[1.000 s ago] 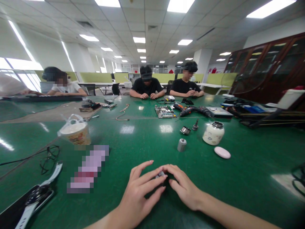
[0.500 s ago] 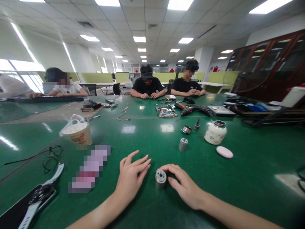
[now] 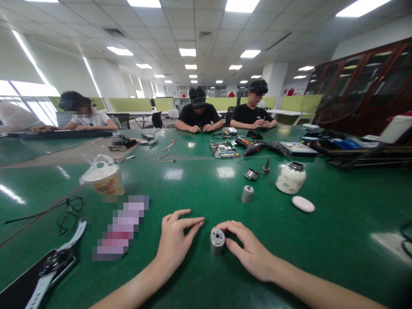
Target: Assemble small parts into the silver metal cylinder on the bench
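Observation:
A small silver metal cylinder (image 3: 217, 241) stands upright on the green table (image 3: 199, 189) between my two hands. My right hand (image 3: 247, 251) rests on the table with its fingertips against the cylinder's right side, fingers loosely curved and holding nothing. My left hand (image 3: 175, 242) lies flat a little to the left of the cylinder, fingers stretched out, not touching it. A second small metal cylinder (image 3: 247, 194) stands farther back. Behind it lie a metal ring piece (image 3: 251, 174) and a small dark part (image 3: 265, 168).
A cream jar (image 3: 290, 177) and a pink oval lid (image 3: 303, 204) sit at right. A bagged cup (image 3: 103, 177), glasses (image 3: 69, 210) and a watch (image 3: 53, 262) are at left. A circuit board (image 3: 223, 149) and drill (image 3: 262, 148) lie farther back. Several people sit across the table.
A second ago both hands were closed together over the cylinder. My left hand has drawn away to the left and flattened; the cylinder now stands uncovered beside my right fingertips.

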### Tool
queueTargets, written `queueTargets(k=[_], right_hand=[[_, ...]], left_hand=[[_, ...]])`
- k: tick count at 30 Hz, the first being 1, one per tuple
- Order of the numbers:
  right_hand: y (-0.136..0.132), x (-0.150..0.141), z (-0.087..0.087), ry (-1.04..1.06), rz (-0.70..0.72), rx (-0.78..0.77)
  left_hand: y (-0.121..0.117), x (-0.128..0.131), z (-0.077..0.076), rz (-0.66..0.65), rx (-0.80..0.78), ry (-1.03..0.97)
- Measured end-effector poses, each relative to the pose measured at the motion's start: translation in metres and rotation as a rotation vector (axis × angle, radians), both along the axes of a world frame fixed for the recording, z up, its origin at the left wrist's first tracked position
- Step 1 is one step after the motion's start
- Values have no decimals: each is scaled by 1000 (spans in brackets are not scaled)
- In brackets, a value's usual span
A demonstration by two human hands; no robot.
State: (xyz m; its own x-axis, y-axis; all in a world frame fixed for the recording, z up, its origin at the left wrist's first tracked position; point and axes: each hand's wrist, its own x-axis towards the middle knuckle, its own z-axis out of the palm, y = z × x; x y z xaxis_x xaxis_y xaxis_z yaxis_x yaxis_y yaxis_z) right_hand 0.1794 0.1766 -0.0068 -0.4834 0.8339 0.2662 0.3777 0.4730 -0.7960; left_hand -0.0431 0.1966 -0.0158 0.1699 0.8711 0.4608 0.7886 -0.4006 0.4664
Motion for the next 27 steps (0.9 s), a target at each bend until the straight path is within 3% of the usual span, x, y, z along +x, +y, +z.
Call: queueTargets(k=[4, 7, 9, 19, 23, 27], right_hand=[[1, 1, -3, 0, 6, 17], [3, 1, -7, 1, 22, 34], [3, 1, -9, 4, 26, 40], [4, 2, -11, 11, 12, 29], [3, 3, -12, 123, 9, 17], [2, 4, -6, 162, -62, 93]], left_hand=[[-12, 12, 12, -89, 66, -230], [-24, 22, 16, -265, 92, -258], [-28, 25, 17, -313, 83, -237], [-29, 27, 11, -259, 27, -288], [-32, 27, 9, -266, 29, -306], [-34, 27, 4, -224, -49, -284]])
